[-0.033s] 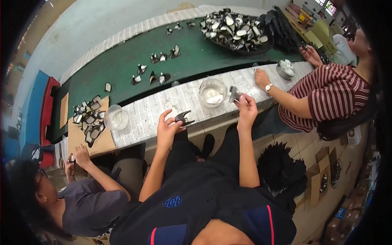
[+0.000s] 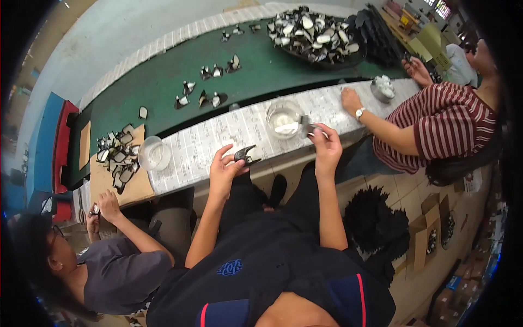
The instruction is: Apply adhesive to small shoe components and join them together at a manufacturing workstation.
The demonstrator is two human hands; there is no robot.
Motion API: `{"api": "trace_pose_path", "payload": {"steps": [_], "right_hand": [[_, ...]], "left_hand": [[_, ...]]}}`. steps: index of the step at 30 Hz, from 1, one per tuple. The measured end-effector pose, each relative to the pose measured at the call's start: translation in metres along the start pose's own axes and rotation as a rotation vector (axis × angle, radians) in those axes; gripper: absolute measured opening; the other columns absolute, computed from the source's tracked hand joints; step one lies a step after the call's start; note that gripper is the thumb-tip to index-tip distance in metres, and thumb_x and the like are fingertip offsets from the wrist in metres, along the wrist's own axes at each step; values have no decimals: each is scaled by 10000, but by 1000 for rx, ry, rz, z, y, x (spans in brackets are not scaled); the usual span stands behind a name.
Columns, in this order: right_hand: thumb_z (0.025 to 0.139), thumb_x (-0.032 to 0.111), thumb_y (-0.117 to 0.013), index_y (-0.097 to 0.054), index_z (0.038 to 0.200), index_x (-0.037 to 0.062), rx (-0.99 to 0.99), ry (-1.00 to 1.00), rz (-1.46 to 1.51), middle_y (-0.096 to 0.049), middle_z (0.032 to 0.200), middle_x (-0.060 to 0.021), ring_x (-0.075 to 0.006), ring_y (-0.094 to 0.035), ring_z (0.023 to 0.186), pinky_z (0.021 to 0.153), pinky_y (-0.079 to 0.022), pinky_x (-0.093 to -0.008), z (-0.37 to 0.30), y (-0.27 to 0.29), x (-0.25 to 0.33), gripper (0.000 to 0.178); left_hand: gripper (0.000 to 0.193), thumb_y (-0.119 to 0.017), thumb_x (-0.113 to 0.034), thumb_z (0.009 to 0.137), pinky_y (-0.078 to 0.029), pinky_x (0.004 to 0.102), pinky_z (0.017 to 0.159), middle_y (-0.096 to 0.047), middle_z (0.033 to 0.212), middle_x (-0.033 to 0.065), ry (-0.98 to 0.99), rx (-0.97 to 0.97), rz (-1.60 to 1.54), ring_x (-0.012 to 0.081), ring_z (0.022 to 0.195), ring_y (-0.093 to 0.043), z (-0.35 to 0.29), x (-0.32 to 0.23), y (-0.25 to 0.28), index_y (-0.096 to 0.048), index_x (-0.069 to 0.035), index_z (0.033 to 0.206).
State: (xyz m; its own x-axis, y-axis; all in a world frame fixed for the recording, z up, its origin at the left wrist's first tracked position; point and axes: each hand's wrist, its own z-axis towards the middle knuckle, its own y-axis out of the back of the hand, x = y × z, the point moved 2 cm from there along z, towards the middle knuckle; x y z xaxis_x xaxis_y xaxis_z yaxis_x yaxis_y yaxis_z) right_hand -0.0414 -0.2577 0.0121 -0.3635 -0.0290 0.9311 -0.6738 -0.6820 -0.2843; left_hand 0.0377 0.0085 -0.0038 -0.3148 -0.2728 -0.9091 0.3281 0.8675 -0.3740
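Observation:
My left hand pinches a small black piece with pointed, horn-like tips between thumb and fingers, just off the bench's near edge. Between the fingers of my right hand is a small grey flat-ended tool; its exact kind is unclear. The tool overlaps the right rim of a clear round tub in this view. White material lies in the tub, with what looks like a white strip across it.
A paper-covered bench borders a green surface with scattered black-and-white pieces. A heaped basin stands far right. Another clear tub sits left, beside a piled cardboard sheet. Co-workers sit left and right.
My right hand has shifted slightly left, bringing the grey tool to the tub's right rim. My left hand keeps the black piece in nearly the same place.

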Motion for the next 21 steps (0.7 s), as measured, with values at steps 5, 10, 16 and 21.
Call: {"api": "trace_pose_path", "payload": {"steps": [5, 10, 16, 21], "right_hand": [[816, 16, -744, -650, 1055, 14, 336, 508, -646, -638, 1079, -145, -263, -672, 906, 741, -558, -320, -63, -57, 63, 256], [756, -3, -779, -645, 1036, 18, 461, 644, -763, -636, 1077, -145, -281, -683, 863, 671, -576, -320, -82, -67, 50, 311], [782, 48, -767, -638, 1032, 2, 490, 699, -801, -625, 1053, -152, -284, -679, 831, 658, -571, -325, -89, -67, 42, 285], [788, 62, -767, -643, 1037, 7, 507, 664, -772, -623, 1065, -146, -289, -675, 833, 658, -569, -334, -90, -67, 39, 283]], "left_hand": [[375, -608, -8, 940, -576, 374, 920, -632, 1136, 101, 137, 59, -103, 175, 1025, -635, -6, 12, 3, -518, 22, 1303], [353, -607, -32, 950, -564, 351, 929, -629, 1182, 113, 155, 61, -197, 187, 1056, -634, -4, 7, -7, -527, 27, 1289], [349, -589, -67, 968, -554, 351, 938, -638, 1175, 115, 157, 70, -197, 191, 1062, -641, -6, 11, -10, -511, 27, 1295], [323, -590, -59, 966, -555, 343, 923, -656, 1127, 105, 186, 78, -173, 175, 1033, -646, -6, 9, -15, -536, 22, 1274]]}}
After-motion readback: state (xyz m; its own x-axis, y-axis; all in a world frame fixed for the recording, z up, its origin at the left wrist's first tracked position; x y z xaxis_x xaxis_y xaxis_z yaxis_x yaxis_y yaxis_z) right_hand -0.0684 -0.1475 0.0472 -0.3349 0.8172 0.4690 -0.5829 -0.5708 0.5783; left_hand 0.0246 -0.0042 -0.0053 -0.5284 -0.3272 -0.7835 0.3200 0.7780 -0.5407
